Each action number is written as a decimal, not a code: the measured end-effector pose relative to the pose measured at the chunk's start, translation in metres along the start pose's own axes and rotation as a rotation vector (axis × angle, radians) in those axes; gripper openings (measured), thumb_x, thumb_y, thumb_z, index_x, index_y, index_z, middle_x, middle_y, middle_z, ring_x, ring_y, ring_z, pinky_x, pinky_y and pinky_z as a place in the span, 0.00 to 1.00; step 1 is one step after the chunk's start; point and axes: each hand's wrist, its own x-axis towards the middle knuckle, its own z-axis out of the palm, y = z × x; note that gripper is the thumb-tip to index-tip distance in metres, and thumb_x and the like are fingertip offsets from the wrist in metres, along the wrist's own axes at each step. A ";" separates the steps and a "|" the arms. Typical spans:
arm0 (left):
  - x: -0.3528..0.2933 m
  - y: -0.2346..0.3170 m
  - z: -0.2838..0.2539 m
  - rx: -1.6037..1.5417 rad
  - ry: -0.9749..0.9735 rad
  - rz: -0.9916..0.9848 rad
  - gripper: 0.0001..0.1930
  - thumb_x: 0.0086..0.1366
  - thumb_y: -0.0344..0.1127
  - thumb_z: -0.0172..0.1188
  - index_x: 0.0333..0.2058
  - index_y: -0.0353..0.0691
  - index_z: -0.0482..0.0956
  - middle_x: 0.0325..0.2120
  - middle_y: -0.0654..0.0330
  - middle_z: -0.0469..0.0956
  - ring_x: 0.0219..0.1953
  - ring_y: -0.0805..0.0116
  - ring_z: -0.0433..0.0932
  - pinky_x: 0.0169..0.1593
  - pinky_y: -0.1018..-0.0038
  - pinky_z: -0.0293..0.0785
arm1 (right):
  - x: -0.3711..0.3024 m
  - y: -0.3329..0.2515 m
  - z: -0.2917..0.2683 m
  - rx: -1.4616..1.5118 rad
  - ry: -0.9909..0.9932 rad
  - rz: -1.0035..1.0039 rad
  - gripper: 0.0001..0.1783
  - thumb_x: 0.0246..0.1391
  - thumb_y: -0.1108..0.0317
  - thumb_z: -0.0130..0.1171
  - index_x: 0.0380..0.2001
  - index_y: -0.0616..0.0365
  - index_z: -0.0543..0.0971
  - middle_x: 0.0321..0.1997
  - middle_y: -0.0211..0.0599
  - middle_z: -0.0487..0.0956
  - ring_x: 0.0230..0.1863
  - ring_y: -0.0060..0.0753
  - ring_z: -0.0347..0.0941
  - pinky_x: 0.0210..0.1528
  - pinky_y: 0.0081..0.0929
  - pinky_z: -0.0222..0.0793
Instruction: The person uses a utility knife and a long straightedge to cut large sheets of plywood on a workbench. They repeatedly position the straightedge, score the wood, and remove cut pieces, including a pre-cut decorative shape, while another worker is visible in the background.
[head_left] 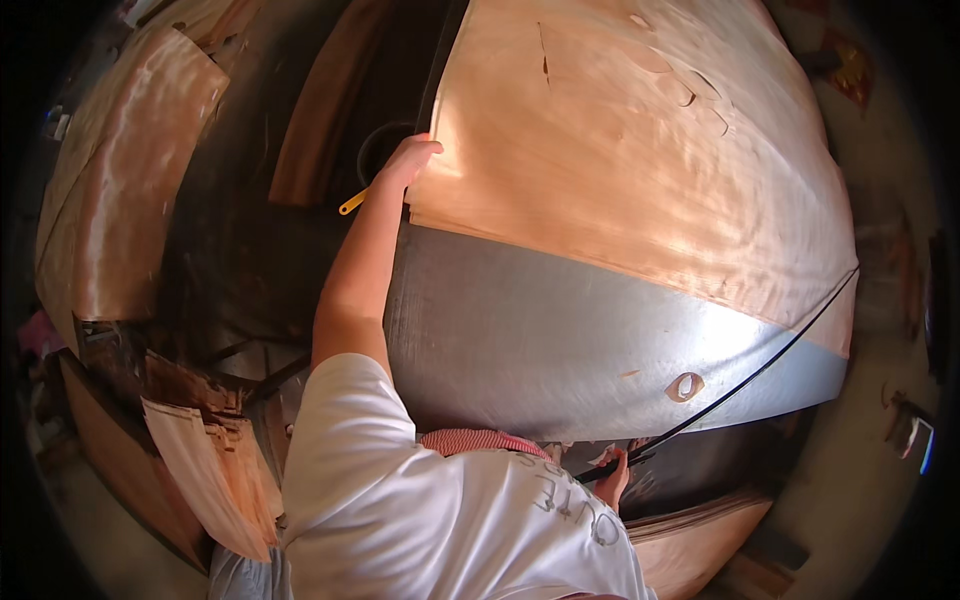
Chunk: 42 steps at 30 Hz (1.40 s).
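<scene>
Right hand [614, 484]: closed around black rod [742, 383]
Left hand [408, 160]: at veneer [620, 170] edge, perhaps steadying; closure I can't tell

Tan, brown-marked veneer [640, 150]; grey metal tabletop [540, 335]

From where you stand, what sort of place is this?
Probably a veneer or plywood workshop: thin wood sheets lie on a metal-looking surface, and more wood pieces show at the lower left.
</scene>
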 end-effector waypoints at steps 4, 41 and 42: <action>-0.022 0.001 0.031 0.904 0.451 0.401 0.23 0.52 0.33 0.47 0.50 0.39 0.64 0.52 0.44 0.58 0.49 0.50 0.65 0.47 0.64 0.66 | -0.005 -0.003 0.014 -0.062 -0.015 -0.023 0.11 0.52 0.61 0.51 0.30 0.57 0.70 0.17 0.28 0.65 0.19 0.22 0.63 0.20 0.18 0.60; -0.422 -0.060 0.449 0.913 -0.674 0.120 0.21 0.58 0.52 0.47 0.34 0.39 0.76 0.22 0.60 0.77 0.25 0.65 0.76 0.34 0.71 0.70 | 0.047 -0.177 -0.161 -0.142 -0.394 -0.227 0.14 0.56 0.61 0.44 0.39 0.60 0.64 0.28 0.34 0.74 0.28 0.26 0.72 0.27 0.23 0.69; -0.428 -0.084 0.486 0.454 -0.660 0.228 0.21 0.59 0.51 0.48 0.38 0.37 0.74 0.24 0.61 0.77 0.26 0.67 0.76 0.34 0.72 0.70 | 0.039 -0.191 -0.171 -0.226 -0.526 -0.211 0.14 0.56 0.62 0.43 0.41 0.59 0.64 0.27 0.34 0.74 0.28 0.25 0.72 0.28 0.22 0.68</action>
